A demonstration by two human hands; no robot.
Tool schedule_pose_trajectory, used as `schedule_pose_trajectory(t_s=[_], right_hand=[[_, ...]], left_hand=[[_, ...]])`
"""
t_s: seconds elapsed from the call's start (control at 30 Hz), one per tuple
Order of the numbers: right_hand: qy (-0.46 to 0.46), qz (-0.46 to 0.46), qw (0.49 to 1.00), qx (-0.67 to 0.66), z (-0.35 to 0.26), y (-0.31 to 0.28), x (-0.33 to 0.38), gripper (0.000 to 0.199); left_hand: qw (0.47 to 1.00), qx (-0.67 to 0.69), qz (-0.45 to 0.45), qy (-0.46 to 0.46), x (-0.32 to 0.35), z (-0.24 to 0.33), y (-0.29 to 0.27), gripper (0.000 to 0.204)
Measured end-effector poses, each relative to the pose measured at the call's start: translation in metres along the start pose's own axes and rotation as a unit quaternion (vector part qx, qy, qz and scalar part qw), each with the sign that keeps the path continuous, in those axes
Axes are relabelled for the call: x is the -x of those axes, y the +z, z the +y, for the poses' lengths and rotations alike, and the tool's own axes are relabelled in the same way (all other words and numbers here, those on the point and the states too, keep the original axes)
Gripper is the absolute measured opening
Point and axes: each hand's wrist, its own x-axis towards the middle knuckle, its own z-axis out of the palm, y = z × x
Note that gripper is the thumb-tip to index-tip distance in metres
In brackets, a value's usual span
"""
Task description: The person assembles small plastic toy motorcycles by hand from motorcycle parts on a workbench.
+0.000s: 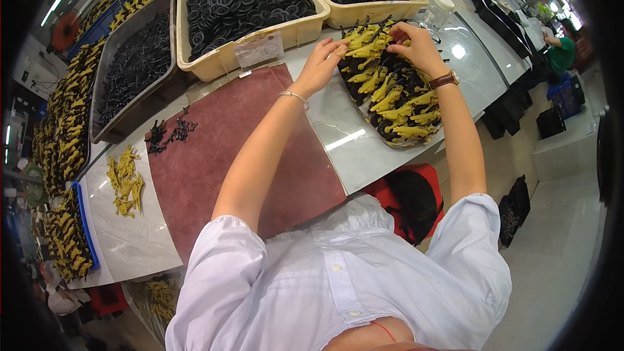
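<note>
Small yellow-and-black wheeled pieces (388,99), like toy bikes, stand packed in rows on a tray at the right of the table. Both my hands are at the far end of these rows. My left hand (321,65), with a bracelet at the wrist, has its fingers bent in against the left end of a far yellow-and-black piece (366,47). At the other end of that piece, my right hand (418,47), wearing a brown-strapped watch, has curled fingers and a bent thumb. The exact contact of the fingertips is partly hidden.
A cream bin (325,18) of black spoked wheels stands at the back, with another cream bin (416,5) beside it. A dark bin (174,26) holds small black parts. Loose black parts (172,131) lie on a maroon mat (240,156), and yellow parts (125,181) lie left of it.
</note>
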Motion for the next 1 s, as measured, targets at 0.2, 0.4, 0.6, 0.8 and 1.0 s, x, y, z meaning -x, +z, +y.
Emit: schedule_pose_trajectory(t_s=[0.2, 0.4, 0.6, 0.8, 1.0], right_hand=[[-0.055, 0.016, 0.998, -0.004, -0.001, 0.001, -0.005, 0.029], [-0.061, 0.0, 0.998, -0.013, -0.001, 0.003, -0.013, 0.029], [-0.021, -0.052, 0.998, -0.003, 0.003, 0.001, -0.018, 0.029], [-0.016, -0.027, 0.997, 0.067, 0.017, -0.011, -0.011, 0.017], [-0.013, -0.06, 0.987, 0.148, 0.018, -0.004, -0.004, 0.015]], left_hand=[[1.0, 0.015, -0.011, -0.004, -0.003, -0.004, 0.0, 0.044], [1.0, 0.015, 0.001, -0.003, 0.001, 0.001, 0.003, 0.043], [1.0, 0.013, 0.02, -0.005, 0.002, 0.005, 0.004, 0.044], [0.99, -0.115, 0.058, 0.065, 0.008, 0.008, 0.015, 0.038], [0.978, -0.172, 0.106, 0.057, 0.006, -0.003, 0.031, 0.035]])
